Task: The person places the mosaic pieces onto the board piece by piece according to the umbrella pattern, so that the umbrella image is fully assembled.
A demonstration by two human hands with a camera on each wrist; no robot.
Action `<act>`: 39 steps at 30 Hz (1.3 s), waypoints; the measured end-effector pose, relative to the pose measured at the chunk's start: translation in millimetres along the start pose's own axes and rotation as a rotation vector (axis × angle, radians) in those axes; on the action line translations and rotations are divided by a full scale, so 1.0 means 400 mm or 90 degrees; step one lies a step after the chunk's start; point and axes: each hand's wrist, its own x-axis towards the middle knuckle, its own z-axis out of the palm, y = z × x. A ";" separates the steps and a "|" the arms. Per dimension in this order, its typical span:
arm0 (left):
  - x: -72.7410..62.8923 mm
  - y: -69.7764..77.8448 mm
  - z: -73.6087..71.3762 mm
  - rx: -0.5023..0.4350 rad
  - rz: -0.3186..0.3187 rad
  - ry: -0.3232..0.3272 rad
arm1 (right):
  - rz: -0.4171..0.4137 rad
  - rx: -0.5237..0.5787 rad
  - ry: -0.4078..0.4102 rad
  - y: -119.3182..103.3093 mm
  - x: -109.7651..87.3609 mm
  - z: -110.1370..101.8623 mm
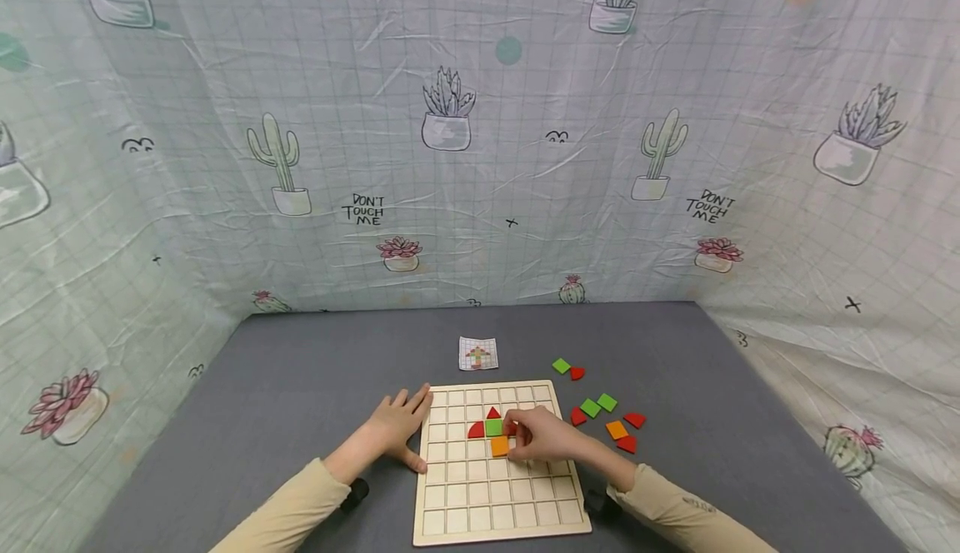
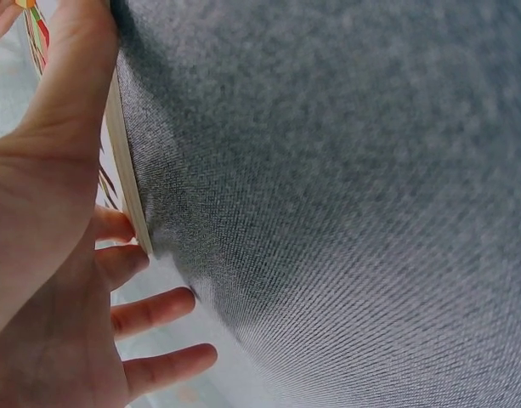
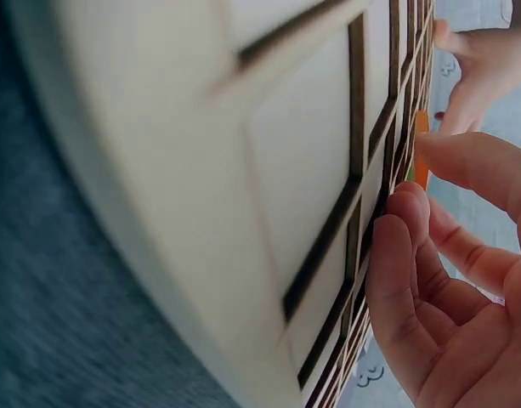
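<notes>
A wooden grid board [image 1: 457, 495] lies on the grey table. My left hand [image 1: 393, 428] rests along its left edge, fingers spread and thumb at the rim; the left wrist view shows the fingertips at the board's corner. Over the middle of the grid, my right hand [image 1: 543, 436] pinches an orange square tile [image 1: 499, 446] between thumb and finger; in the right wrist view this orange tile [image 3: 422, 153] stands tilted up from the grid. Just beyond it sit a green square [image 1: 493, 427], a red triangle [image 1: 492, 412] and a red rounded piece [image 1: 476, 430]. Another red piece is partly hidden by my right fingers.
Right of the board lie loose green squares [image 1: 590, 408], red pieces [image 1: 634, 420] and an orange square [image 1: 617, 430]. Behind the board is a small pattern card [image 1: 478, 354] with a coloured figure. A cactus-print curtain [image 1: 480, 170] encloses the table's back and sides.
</notes>
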 end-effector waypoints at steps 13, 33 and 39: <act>0.005 0.001 -0.001 0.005 0.000 0.007 | 0.005 -0.053 -0.006 -0.011 0.010 0.001; -0.002 0.003 0.002 -0.003 -0.004 0.011 | -0.020 -0.016 0.005 -0.001 -0.008 -0.008; -0.003 0.003 0.000 -0.005 -0.001 0.009 | -0.031 0.011 0.029 0.021 -0.038 -0.042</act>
